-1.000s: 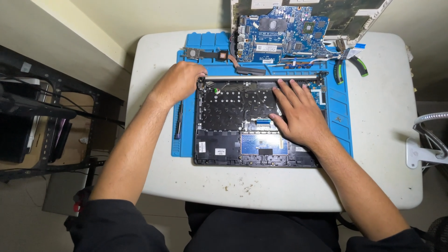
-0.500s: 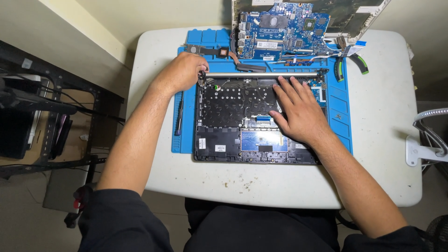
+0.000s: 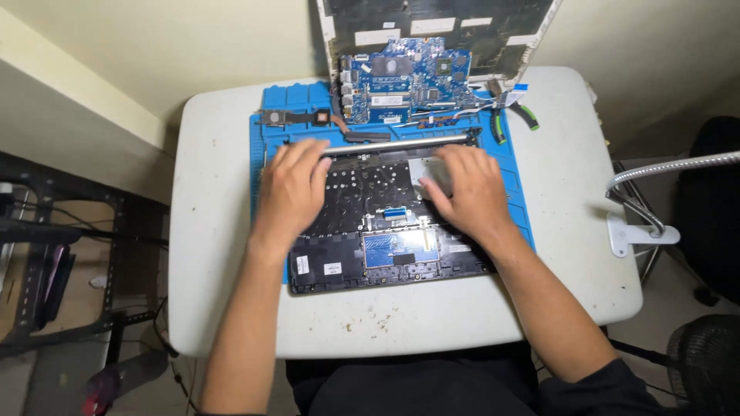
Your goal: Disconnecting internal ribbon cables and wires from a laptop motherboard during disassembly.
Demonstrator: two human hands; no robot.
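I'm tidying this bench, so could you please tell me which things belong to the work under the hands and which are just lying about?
In hand:
- black opened laptop base, under left hand and right hand
- blue rubber work mat beneath it

Lying about:
- blue circuit board
- copper heat pipe with fan
- green-handled tool
- white gooseneck lamp clamp

We worked at a white table (image 3: 216, 231), stained near its front edge, set against a cream wall (image 3: 193, 46). A dark metal rack (image 3: 69, 254) stood left; a clamped gooseneck lamp arm (image 3: 655, 173) reached in right.
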